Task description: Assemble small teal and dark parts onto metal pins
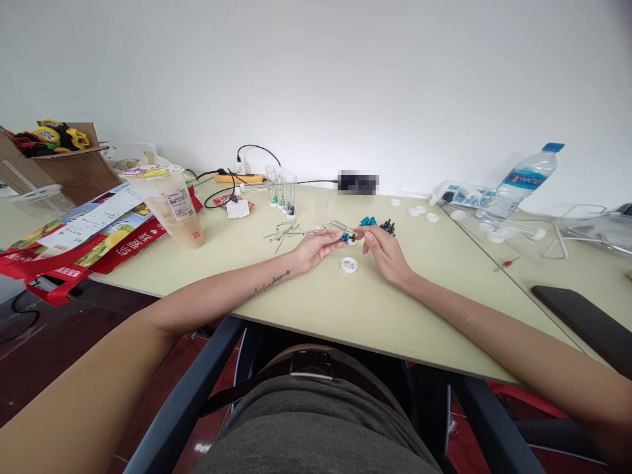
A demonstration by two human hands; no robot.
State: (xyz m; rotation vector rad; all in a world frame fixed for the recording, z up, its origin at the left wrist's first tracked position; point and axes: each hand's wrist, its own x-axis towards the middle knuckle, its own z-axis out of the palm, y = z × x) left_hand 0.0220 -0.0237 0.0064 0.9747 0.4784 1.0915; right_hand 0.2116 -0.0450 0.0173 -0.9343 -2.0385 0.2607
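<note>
Centre of frame, on the pale table (316, 309): white cap (349, 264) lies nearest, just below both hands. Left hand (316, 247) — fingers curled, tips pinching a small blue-and-black piece (347, 237). Right hand (384, 251) — loosely curled, fingertips meeting that same piece. Just beyond: blue pieces (368, 221), black pieces (388, 227), thin metal pins (286, 232). Farther back, clear tubes (282, 189).
</note>
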